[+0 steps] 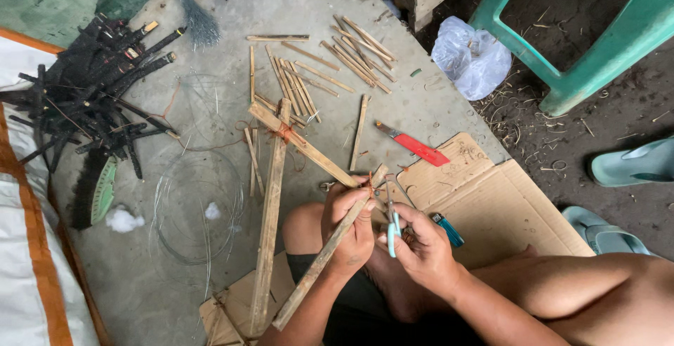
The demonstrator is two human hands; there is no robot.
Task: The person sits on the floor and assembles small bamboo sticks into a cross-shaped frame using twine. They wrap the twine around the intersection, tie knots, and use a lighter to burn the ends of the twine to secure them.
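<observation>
The bamboo sticks are pale tan, and the scissors have light blue handles. The knife has a red handle, the lighter is blue, the stool is green, the cardboard is brown, and the floor is grey.

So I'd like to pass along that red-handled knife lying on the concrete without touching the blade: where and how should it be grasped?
Take the red-handled knife by its long red handle, coming from above on the cardboard sheet side. It lies flat, with the short bare blade pointing up-left towards the bamboo sticks.
</observation>
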